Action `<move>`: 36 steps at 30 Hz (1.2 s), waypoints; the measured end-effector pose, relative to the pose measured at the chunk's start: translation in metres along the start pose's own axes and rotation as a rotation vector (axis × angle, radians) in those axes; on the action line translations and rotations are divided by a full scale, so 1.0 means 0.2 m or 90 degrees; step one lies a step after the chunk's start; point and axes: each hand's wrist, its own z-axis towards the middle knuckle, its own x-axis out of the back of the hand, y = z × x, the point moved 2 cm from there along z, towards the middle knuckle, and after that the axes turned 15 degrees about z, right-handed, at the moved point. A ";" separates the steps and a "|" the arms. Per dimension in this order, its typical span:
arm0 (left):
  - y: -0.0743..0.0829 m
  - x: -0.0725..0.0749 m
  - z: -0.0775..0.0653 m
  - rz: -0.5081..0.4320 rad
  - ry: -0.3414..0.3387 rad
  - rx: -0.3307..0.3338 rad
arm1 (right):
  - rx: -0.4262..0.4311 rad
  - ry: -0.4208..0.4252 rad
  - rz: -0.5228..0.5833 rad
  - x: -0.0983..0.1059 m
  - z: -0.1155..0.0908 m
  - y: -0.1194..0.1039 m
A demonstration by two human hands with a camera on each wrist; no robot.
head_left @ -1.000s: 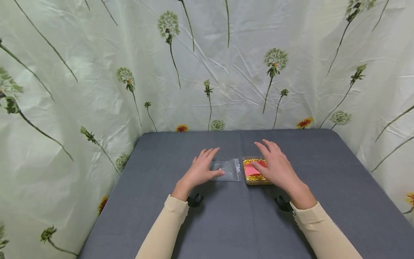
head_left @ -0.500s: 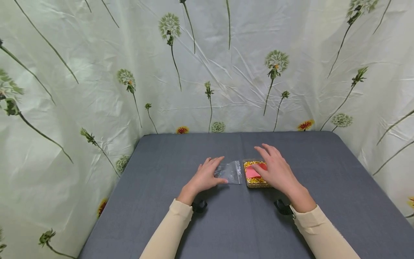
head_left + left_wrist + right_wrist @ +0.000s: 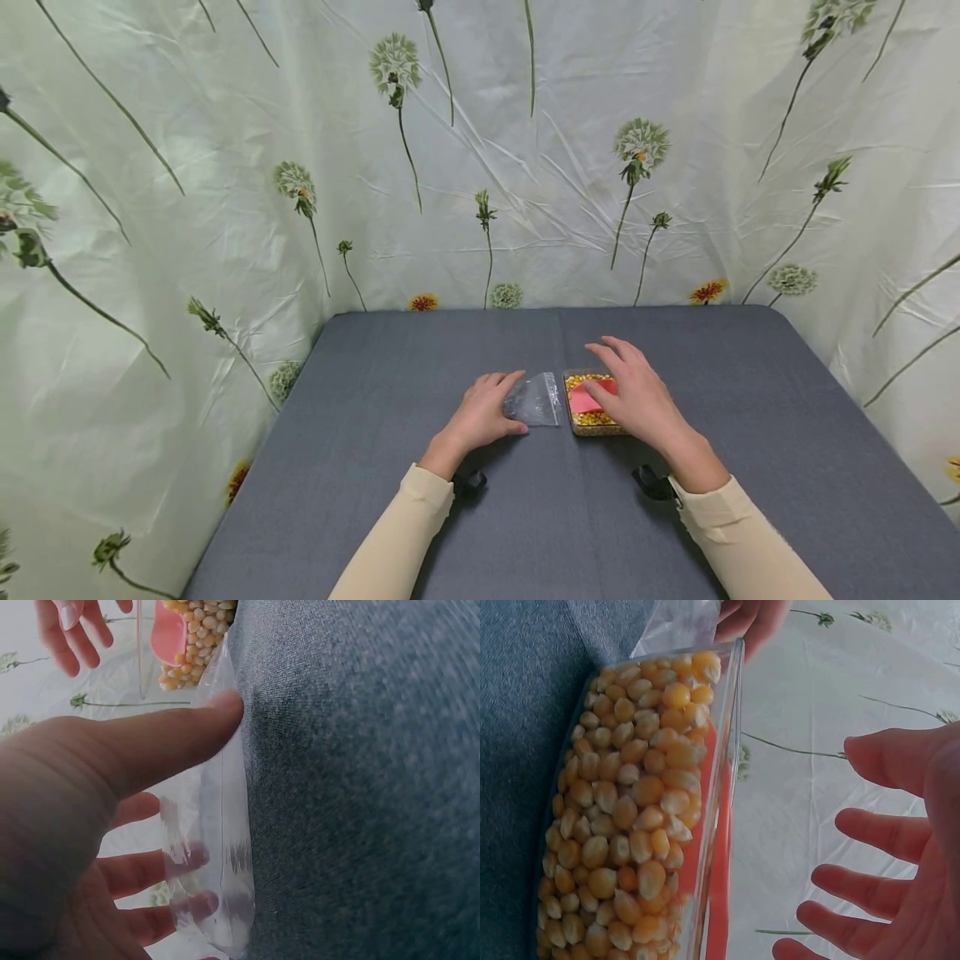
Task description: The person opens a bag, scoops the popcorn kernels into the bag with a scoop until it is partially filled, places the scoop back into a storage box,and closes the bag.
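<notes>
A clear zip-lock bag [image 3: 536,402] lies flat on the table, its zip edge toward the box. My left hand [image 3: 480,414] is at the bag's left end with thumb and fingers spread at its sides; in the left wrist view, fingertips show through the clear plastic [image 3: 225,870]. Right of the bag stands a clear box [image 3: 739,675] filled with corn kernels [image 3: 622,802]. A pink-red plastic piece [image 3: 587,398], rounded like a scoop, lies on the kernels. My right hand [image 3: 637,396] hovers over the box's right side, fingers apart and holding nothing.
A grey cloth-covered table [image 3: 525,517] reaches back to a pale curtain [image 3: 480,150] printed with dandelions, which also hangs along the left and right sides. A black strap [image 3: 652,483] is on the right wrist.
My left hand has moved right and toward me, down to the bag's left end. The right hand has stayed nearly in place over the box. The view has tipped slightly.
</notes>
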 end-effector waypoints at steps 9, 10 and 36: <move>0.00 0.00 0.00 0.020 0.038 0.021 | 0.023 0.009 0.019 -0.02 0.00 0.00; 0.00 0.00 0.00 0.018 0.048 0.023 | 0.025 0.010 0.022 -0.02 0.00 0.00; 0.01 0.14 -0.02 -0.085 0.253 -0.003 | 0.003 0.068 0.120 -0.04 0.00 -0.05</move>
